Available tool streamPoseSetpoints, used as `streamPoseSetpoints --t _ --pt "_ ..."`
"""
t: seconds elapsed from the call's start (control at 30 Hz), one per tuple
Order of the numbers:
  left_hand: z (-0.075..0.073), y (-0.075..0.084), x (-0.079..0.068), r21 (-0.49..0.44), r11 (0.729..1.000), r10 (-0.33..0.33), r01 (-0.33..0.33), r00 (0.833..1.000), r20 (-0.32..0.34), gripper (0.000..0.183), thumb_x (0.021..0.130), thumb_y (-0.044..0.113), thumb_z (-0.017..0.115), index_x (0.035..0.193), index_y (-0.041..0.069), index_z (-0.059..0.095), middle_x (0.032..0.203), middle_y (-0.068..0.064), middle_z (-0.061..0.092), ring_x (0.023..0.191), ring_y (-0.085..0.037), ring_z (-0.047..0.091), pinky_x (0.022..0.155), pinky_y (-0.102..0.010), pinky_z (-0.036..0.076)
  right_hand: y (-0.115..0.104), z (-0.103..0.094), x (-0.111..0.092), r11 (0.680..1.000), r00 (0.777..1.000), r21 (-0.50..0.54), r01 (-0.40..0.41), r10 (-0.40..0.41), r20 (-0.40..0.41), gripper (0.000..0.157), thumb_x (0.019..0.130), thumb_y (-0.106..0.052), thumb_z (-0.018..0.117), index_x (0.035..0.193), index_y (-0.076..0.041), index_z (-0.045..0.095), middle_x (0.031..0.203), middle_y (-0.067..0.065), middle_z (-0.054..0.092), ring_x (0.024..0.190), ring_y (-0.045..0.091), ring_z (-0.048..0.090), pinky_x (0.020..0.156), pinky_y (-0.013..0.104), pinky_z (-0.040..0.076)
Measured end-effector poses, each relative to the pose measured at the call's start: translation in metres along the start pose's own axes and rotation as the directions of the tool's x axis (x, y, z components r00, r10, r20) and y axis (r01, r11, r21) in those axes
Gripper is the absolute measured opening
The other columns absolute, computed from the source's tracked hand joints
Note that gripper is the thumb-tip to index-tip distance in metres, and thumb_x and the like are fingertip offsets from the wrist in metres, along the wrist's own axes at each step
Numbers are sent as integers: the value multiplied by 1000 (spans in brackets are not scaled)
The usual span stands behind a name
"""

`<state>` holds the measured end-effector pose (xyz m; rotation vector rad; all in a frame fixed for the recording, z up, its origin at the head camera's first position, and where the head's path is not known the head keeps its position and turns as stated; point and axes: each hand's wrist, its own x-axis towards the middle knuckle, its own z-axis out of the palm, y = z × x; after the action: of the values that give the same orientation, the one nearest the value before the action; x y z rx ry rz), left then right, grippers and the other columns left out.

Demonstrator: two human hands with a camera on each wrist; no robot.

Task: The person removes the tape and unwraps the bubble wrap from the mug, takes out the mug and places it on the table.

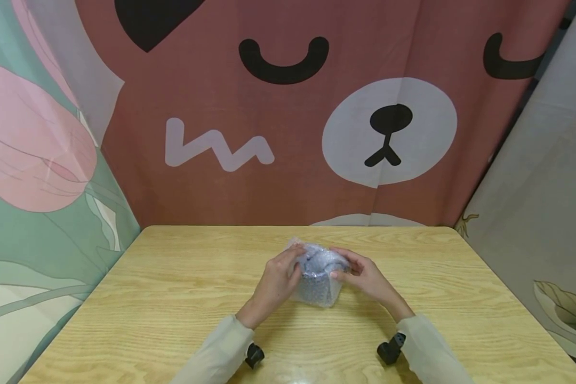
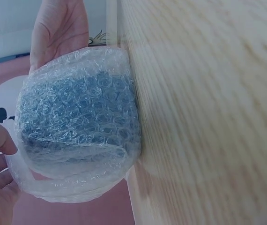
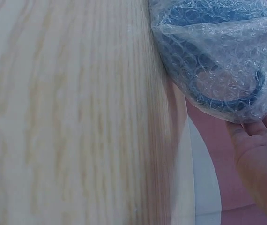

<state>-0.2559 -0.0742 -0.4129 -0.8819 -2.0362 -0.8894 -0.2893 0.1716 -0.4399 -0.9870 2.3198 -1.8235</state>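
Observation:
A blue mug (image 2: 84, 108) stands on the table wrapped in clear bubble wrap (image 1: 319, 290); its ring-shaped handle (image 3: 227, 104) shows through the plastic in the right wrist view. My left hand (image 1: 280, 274) pinches the wrap at the upper left side, thumb toward me. In the left wrist view its fingertips (image 2: 7, 143) are at the loose edge of the plastic. On the other side my right hand (image 1: 365, 272) holds the wrap near the top, thumb in front and fingers behind. The wrap's top is gathered and folded over the mug.
A light wood-grain table (image 1: 182, 282) lies under the bundle. Behind it hangs a curtain (image 1: 293, 186) with a bear face, and more printed curtains flank both sides. Small black cameras (image 1: 391, 349) are worn at both wrists.

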Motion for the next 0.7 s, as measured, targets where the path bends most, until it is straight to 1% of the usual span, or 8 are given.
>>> streamPoseSetpoints --t 0.13,0.3,0.37,0.57,0.7 --pt "-2 -1 0 13 1000 -12 12 1000 -7 34 75 -19 65 106 -5 67 110 -19 68 109 -28 63 94 -30 47 -1 0 0 1000 1000 11 1 -1 0 56 91 -6 67 142 0 46 146 16 43 128 27 46 98 26 43" --pt "-4 -2 0 26 1000 -10 10 1000 -24 34 75 -19 65 106 -5 67 110 -18 68 107 -28 64 91 -32 50 1 0 0 1000 1000 6 -6 6 -1 56 92 -7 67 143 -1 45 147 20 41 130 28 44 99 23 41" --pt "-4 -4 0 33 999 -10 11 999 -34 34 76 -18 65 108 -5 67 110 -17 68 106 -28 64 89 -32 51 1 1 0 1000 1000 2 -9 9 -3 55 92 -7 67 143 -3 46 147 18 41 130 29 44 99 24 42" --pt "-6 -6 0 40 999 -24 26 998 -55 35 79 -15 65 112 -5 65 110 -15 68 105 -27 65 83 -34 55 0 0 -1 1000 1000 1 -15 15 -2 56 92 -9 67 144 -2 45 147 13 43 129 28 45 98 26 43" --pt "-8 -4 2 20 999 -30 31 997 -65 35 79 -16 65 112 -5 65 110 -15 69 104 -28 65 81 -35 55 1 0 -1 1000 1000 -3 -1 1 -1 56 93 -8 67 144 -1 44 146 14 43 129 27 45 99 25 43"
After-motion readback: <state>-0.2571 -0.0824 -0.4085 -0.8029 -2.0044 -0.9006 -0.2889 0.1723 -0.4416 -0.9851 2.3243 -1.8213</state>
